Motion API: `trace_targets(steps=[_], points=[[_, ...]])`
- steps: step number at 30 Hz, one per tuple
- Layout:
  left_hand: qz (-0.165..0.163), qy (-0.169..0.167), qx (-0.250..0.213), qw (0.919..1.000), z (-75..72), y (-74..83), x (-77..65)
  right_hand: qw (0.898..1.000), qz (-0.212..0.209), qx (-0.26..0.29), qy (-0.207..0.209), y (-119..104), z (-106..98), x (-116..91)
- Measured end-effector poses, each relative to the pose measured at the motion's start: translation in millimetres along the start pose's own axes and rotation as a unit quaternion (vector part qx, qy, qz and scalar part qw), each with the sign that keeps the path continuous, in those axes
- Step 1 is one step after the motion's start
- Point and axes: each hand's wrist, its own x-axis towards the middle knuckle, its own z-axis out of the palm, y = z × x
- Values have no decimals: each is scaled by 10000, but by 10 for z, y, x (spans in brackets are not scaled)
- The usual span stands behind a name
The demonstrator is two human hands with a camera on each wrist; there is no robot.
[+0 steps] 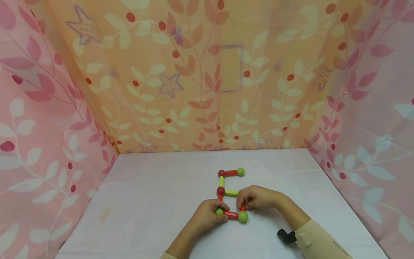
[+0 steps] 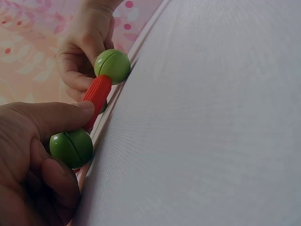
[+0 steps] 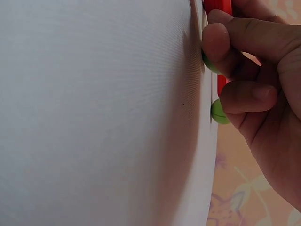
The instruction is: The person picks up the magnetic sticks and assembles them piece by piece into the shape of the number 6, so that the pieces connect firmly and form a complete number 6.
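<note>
A figure of ribbed sticks and balls lies on the white table. My left hand (image 1: 207, 215) pinches its green ball (image 1: 219, 211) at the near left corner, with one finger reaching onto the red stick (image 2: 98, 96). That stick runs right to another green ball (image 1: 243, 217). My right hand (image 1: 258, 197) pinches the short red stick (image 1: 243, 207) rising from that corner; its fingers cover much of the joint above. A yellow-green stick (image 1: 231, 192) leads left from there to a dark red ball (image 1: 220, 190). In the right wrist view, a green ball (image 3: 210, 62) shows partly behind the fingers.
Farther back, a yellow-green stick (image 1: 221, 181) joins a second dark red ball (image 1: 221, 173), then a red stick (image 1: 231, 173) and a green ball (image 1: 240, 172). A black object (image 1: 286, 236) sits by the right sleeve. Leaf-patterned cloth (image 1: 200, 108) stands around the table.
</note>
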Motion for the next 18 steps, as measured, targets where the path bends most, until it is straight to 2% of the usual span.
trace_targets(steps=[18], points=[[-63, -93, 4, 9999, -20, 19, -7, 9999, 52, 67, 135, -19, 27, -48]])
